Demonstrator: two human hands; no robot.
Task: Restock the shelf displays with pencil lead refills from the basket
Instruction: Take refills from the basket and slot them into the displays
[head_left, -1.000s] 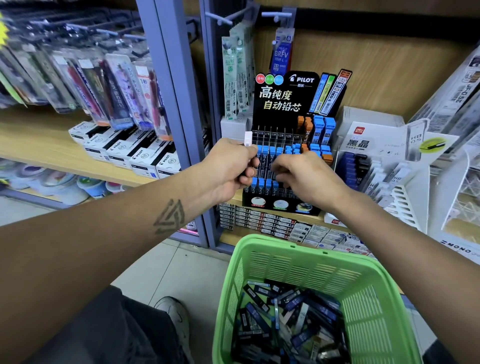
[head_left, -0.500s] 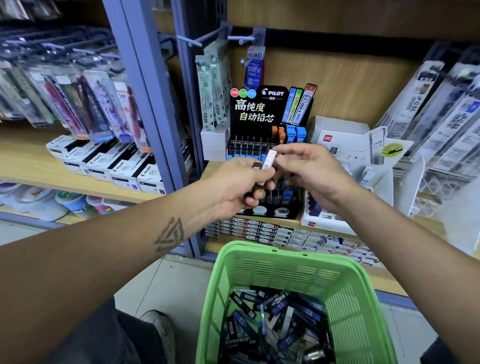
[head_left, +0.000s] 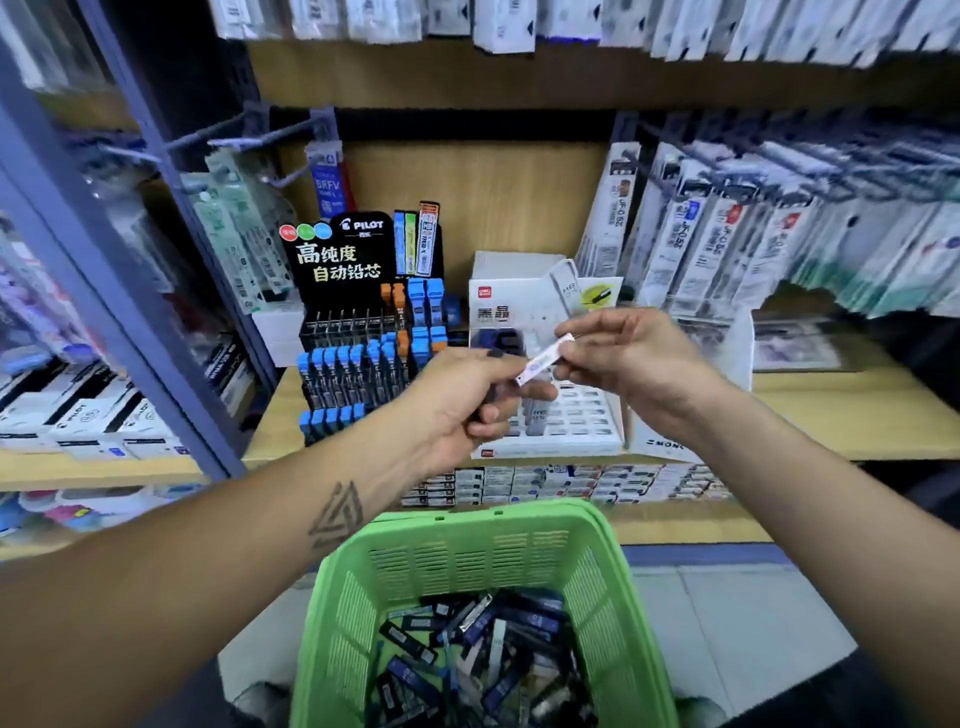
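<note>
Refills (head_left: 470, 660) heaped in green basket (head_left: 613, 587)

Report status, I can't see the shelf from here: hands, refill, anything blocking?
Right hand pinches white refill; left hand grips dark refills. White display just behind, unobstructed. Green basket below, plenty left.

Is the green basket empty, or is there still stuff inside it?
Not empty. The green basket holds a jumbled pile of lead refill packs covering its bottom.
</note>
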